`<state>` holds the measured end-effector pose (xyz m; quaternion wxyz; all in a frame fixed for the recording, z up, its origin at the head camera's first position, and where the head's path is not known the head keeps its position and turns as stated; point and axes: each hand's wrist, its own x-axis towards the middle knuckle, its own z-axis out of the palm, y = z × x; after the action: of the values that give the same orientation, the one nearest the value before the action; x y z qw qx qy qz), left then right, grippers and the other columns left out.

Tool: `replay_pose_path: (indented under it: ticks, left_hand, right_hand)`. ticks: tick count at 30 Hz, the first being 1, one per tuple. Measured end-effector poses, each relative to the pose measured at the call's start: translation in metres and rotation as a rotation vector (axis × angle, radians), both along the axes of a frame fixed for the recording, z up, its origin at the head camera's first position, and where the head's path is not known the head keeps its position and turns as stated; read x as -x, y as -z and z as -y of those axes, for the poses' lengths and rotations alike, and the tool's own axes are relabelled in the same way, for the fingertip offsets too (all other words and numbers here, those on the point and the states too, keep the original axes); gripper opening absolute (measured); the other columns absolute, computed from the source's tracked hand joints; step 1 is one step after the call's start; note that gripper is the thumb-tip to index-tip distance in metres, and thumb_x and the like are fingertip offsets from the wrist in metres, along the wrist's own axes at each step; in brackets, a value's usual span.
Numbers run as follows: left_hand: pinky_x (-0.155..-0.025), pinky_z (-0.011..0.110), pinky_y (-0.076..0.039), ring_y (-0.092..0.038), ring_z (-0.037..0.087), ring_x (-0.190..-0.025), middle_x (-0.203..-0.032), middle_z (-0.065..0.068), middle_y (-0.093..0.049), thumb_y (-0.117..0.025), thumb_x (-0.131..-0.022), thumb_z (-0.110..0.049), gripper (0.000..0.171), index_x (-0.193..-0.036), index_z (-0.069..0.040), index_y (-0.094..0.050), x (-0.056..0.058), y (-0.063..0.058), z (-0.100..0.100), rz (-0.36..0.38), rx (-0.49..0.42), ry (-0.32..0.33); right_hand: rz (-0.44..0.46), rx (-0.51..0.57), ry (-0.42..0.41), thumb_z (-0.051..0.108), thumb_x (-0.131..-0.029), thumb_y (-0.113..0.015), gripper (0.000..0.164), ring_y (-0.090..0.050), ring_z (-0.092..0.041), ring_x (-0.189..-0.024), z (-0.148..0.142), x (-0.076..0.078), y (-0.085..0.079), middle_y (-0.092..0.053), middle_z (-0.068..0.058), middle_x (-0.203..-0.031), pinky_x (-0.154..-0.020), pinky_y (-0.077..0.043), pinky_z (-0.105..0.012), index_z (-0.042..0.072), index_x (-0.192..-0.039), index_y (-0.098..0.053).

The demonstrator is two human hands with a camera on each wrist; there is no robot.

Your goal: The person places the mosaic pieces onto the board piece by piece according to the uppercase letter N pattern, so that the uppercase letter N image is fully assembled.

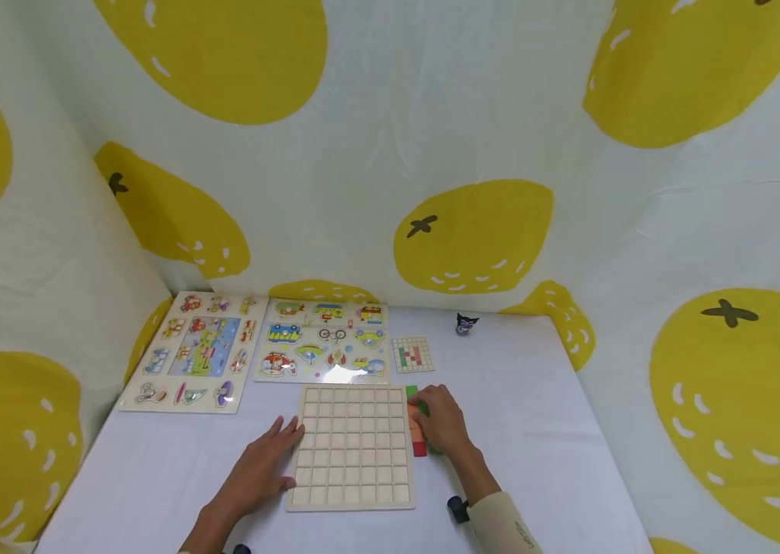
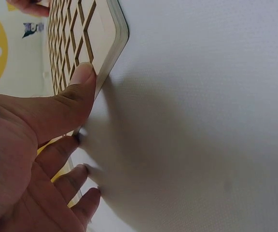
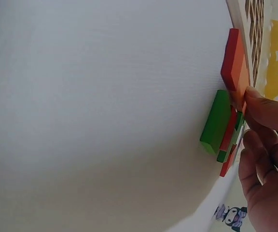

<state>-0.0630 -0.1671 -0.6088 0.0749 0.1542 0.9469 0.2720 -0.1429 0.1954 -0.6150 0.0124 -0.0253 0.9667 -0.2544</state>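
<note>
A square wooden grid board (image 1: 351, 446) lies flat in front of me in the head view. My left hand (image 1: 261, 469) rests at its left edge; in the left wrist view the thumb (image 2: 83, 77) touches the board's rim and the other fingers are spread. Along the right edge stands a row of coloured blocks, with a green block (image 1: 411, 391) at the far end, an orange block (image 1: 417, 435) and a red block (image 1: 419, 448) at the near end. My right hand (image 1: 445, 419) bends over this row, thumb and forefinger pinching an orange block (image 3: 243, 82). Another green block (image 3: 216, 121) lies beside it, partly covered.
Behind the board lie two picture puzzles, one at the far left (image 1: 176, 385) and one in the middle (image 1: 307, 374). A small pattern card (image 1: 414, 354) sits right of them, and a little dark figurine (image 1: 465, 325) stands farther back. Fruit-print cloth (image 1: 362, 192) encloses the white table (image 1: 535, 431).
</note>
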Motion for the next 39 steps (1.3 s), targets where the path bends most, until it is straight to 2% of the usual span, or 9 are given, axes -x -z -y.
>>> replay_pose_path:
  ticks: [6,11,17,22,31,39]
  left_hand:
    - [-0.121,0.064,-0.039,-0.035,0.043,-0.159,-0.167,0.013,-0.046,-0.096,-0.071,-0.016,0.095,-0.155,-0.007,-0.054,0.001,0.001,0.000,0.015,0.001,-0.005]
    - [-0.121,0.063,-0.039,-0.035,0.043,-0.159,-0.167,0.013,-0.047,-0.097,-0.070,-0.017,0.095,-0.155,-0.007,-0.054,0.002,0.002,0.000,0.017,0.007,-0.005]
    - [-0.121,0.063,-0.040,-0.035,0.042,-0.159,-0.167,0.012,-0.047,-0.097,-0.070,-0.018,0.096,-0.155,-0.009,-0.054,0.002,0.002,-0.001,0.019,0.033,-0.003]
    - [-0.121,0.062,-0.040,-0.035,0.041,-0.159,-0.167,0.011,-0.046,-0.097,-0.070,-0.019,0.096,-0.156,-0.009,-0.054,0.001,0.002,-0.001,0.021,0.041,-0.003]
    - [-0.120,0.062,-0.041,-0.036,0.041,-0.159,-0.166,0.012,-0.047,-0.097,-0.071,-0.018,0.095,-0.155,-0.008,-0.054,0.002,0.002,0.000,0.002,0.040,0.005]
    - [-0.119,0.063,-0.042,-0.037,0.042,-0.158,-0.166,0.013,-0.048,-0.097,-0.071,-0.019,0.094,-0.155,-0.007,-0.054,0.001,-0.001,-0.001,-0.006,0.056,0.012]
  right_hand:
    - [-0.019,0.026,0.020,0.019,-0.087,-0.089,0.020,-0.051,-0.013,-0.088,-0.001,-0.001,-0.004,-0.071,0.003,-0.097,-0.077,-0.044,-0.030,0.018,-0.105,-0.082]
    - [-0.025,0.088,0.066,0.021,-0.086,-0.090,0.013,-0.050,-0.012,-0.085,-0.002,-0.004,-0.010,-0.065,0.008,-0.086,-0.074,-0.042,-0.029,0.021,-0.095,-0.080]
    - [-0.020,0.256,0.160,0.020,-0.087,-0.089,0.015,-0.054,-0.014,-0.084,0.008,-0.011,-0.018,-0.065,0.008,-0.085,-0.070,-0.047,-0.025,0.025,-0.092,-0.075]
    - [0.003,0.337,0.130,0.017,-0.086,-0.089,0.015,-0.055,-0.014,-0.080,0.029,-0.017,-0.018,-0.066,0.006,-0.084,-0.067,-0.047,-0.023,0.024,-0.094,-0.077]
    - [0.008,0.293,0.117,0.020,-0.085,-0.090,0.015,-0.055,-0.010,-0.081,0.067,-0.019,-0.008,-0.065,0.010,-0.081,-0.068,-0.046,-0.022,0.023,-0.090,-0.077]
    - [0.004,0.225,0.078,0.019,-0.086,-0.089,0.013,-0.054,-0.009,-0.081,0.080,-0.020,-0.007,-0.064,0.009,-0.078,-0.067,-0.044,-0.023,0.022,-0.087,-0.077]
